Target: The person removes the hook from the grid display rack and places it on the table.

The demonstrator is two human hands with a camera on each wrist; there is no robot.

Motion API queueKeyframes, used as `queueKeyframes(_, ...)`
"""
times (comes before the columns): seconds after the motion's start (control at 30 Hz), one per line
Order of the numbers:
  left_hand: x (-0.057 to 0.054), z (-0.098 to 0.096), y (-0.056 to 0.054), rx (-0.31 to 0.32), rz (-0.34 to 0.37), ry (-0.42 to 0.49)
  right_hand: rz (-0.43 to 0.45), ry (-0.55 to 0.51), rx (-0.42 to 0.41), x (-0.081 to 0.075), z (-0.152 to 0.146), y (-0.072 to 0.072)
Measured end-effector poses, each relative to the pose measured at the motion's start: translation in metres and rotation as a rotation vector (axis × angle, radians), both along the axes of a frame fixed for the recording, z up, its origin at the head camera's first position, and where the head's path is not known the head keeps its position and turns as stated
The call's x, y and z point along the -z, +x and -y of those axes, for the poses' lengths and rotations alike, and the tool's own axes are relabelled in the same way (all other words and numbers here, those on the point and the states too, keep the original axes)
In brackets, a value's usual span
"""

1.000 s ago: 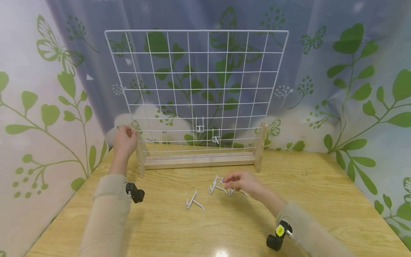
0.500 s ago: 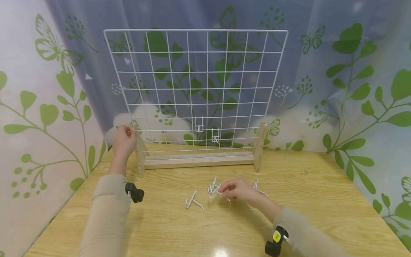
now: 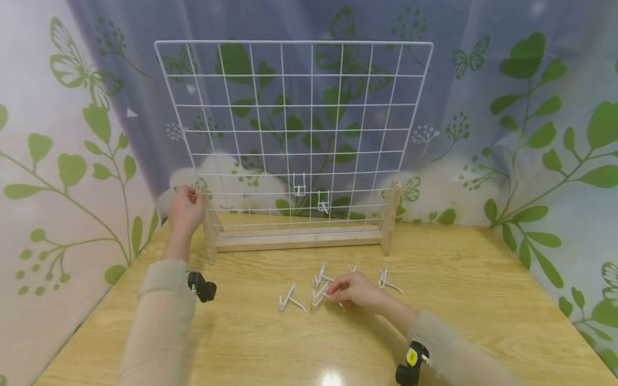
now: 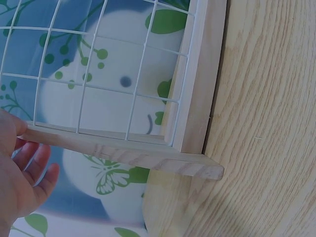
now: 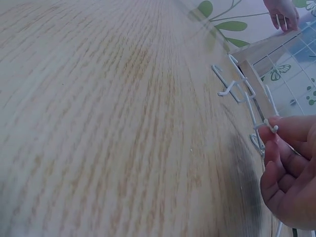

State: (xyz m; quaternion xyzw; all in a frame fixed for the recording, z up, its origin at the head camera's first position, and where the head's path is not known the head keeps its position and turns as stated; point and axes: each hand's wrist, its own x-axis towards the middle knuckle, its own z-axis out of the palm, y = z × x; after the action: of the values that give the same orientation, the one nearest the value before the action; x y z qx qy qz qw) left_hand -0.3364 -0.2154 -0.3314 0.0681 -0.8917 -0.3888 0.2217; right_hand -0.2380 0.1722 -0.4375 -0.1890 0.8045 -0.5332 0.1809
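Note:
My left hand (image 3: pixel 186 210) grips the top of the left upright of the wooden stand (image 3: pixel 299 245), right by the white wire grid (image 3: pixel 311 130) it holds. In the left wrist view, the thumb side of that hand (image 4: pixel 24 173) meets the upright (image 4: pixel 123 152), other fingers loosely bent below. Low over the table, my right hand (image 3: pixel 359 292) pinches a white wire hook (image 3: pixel 318 294) between thumb and fingertips. The right wrist view has the pinched hook (image 5: pixel 250 109) with its prongs pointing away from the hand (image 5: pixel 291 173).
Other white hooks lie on the wooden table (image 3: pixel 241 343): one at left (image 3: pixel 291 300), one behind the held hook (image 3: pixel 321 275), one at right (image 3: pixel 389 280), and one partly hidden behind my right hand. Two hooks hang on the grid, an upper (image 3: pixel 300 185) and a lower (image 3: pixel 323 202).
My right hand has moved slightly left and nearer to me, with a hook pinched in it. Hooks at right that it covered now show. The left hand stays on the stand.

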Motion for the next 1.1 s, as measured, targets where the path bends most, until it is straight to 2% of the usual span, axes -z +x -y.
queueKeyframes(0.43, 0.003, 0.002, -0.002, 0.000, -0.021, -0.008, -0.011, 0.032, 0.023, 0.005, 0.004, 0.002)
queueKeyframes(0.57, 0.002, 0.002, -0.002, 0.000, -0.021, -0.009, -0.018, 0.035, 0.029, -0.003, 0.007, 0.008)
queueKeyframes(0.67, 0.001, 0.002, -0.002, 0.002, -0.019, -0.007, -0.012, 0.048, 0.030, -0.003, 0.007, 0.008)
queueKeyframes(0.77, 0.001, 0.002, -0.002, 0.003, -0.022, -0.009, -0.012, 0.062, 0.024, 0.007, 0.004, 0.001)
queueKeyframes(1.1, 0.001, 0.002, -0.001, 0.008, -0.007, -0.015, -0.027, 0.092, 0.029, 0.009, 0.003, 0.001)
